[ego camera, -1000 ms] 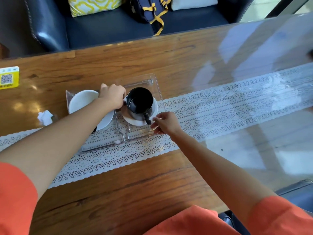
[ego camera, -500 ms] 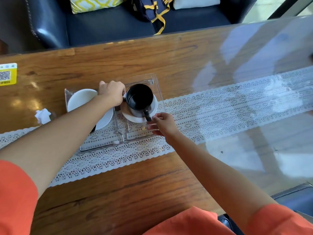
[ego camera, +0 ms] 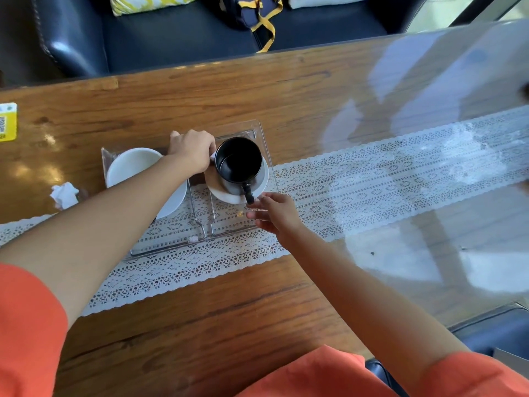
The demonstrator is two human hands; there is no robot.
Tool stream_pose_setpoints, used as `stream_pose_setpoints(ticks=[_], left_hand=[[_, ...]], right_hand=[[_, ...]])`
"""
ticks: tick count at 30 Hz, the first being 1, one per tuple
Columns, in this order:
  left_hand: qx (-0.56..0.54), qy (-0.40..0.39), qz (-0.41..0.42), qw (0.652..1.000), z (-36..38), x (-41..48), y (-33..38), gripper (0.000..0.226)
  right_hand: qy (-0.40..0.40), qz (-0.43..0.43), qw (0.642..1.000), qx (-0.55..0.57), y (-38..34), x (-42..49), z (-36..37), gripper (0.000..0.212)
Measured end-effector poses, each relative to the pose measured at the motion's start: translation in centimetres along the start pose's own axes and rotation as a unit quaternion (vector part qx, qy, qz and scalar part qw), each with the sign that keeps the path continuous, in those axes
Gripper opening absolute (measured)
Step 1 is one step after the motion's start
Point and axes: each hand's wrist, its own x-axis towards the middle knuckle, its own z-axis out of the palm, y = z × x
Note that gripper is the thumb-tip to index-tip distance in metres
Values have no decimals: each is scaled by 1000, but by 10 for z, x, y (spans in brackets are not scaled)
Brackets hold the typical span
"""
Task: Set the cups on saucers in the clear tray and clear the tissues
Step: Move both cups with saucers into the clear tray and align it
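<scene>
A clear tray with two compartments lies on a lace runner. In its right compartment a black cup stands upright on a white saucer, handle toward me. My left hand is closed at that saucer's far-left rim, beside the cup. My right hand pinches the saucer's near rim, just below the handle. In the left compartment a white cup sits on a second white saucer, partly hidden by my left forearm. A crumpled tissue lies on the table left of the tray.
The wooden table has a glossy clear cover and a lace runner across it. A yellow QR sticker sits at the far left edge. A dark sofa with a cushion and a bag stands behind the table.
Both hands stay at the black cup's saucer. My right hand has shifted slightly right along its near rim. The cup and saucer have barely moved.
</scene>
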Motion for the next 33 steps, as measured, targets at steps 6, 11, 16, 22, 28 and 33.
stream_pose_setpoints(ticks=[6, 11, 16, 22, 28, 33], left_hand=[[-24, 5, -1, 1000, 0, -3, 1, 42], [-39, 3, -4, 999, 2, -6, 1, 38], [-28, -1, -2, 1000, 1, -5, 1, 36], [0, 0, -14, 1000, -3, -6, 1, 16], [-95, 42, -54, 993, -37, -25, -52, 24], [-262, -60, -139, 953, -43, -44, -114, 35]], right_hand=[[2, 2, 1000, 8, 0, -3, -2, 16], [4, 4, 1000, 16, 0, -6, -2, 13], [-2, 21, 999, 42, 1, -9, -3, 15], [-25, 55, 998, 18, 6, -9, -3, 21], [-117, 20, 984, -135, 21, -16, 29, 20], [-135, -54, 954, -261, 21, -10, 75, 24]])
